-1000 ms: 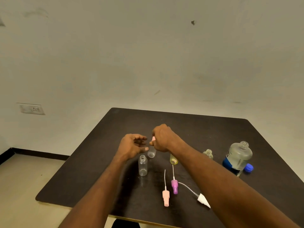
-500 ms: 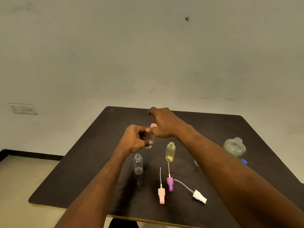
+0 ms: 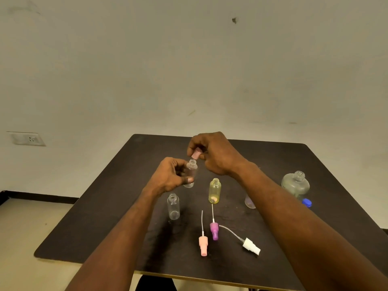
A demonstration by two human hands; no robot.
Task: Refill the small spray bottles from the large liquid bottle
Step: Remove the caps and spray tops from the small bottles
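Above yellow bottle (image 3: pixel 214 191): left hand (image 3: pixel 170 177) grips clear bottle (image 3: pixel 190 172); right hand (image 3: pixel 212 152) pinches pink cap (image 3: pixel 195 154) just over its neck.

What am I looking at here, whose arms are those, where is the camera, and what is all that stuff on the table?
There is no machine here: these are a person's two bare arms, filmed by a wide-angle camera worn on their head, looking forward and down.

The left hand holds a small clear bottle just above the dark table. The right hand pinches a pink spray cap just above that bottle's open neck.

On the table stand an empty clear bottle, a yellow bottle, and a purplish bottle partly hidden behind the right arm. All show no caps. At the right is the large liquid bottle, open, with a blue lid beside it.

Nearer the camera lie three loose spray tops with thin tubes: pink, purple and white.
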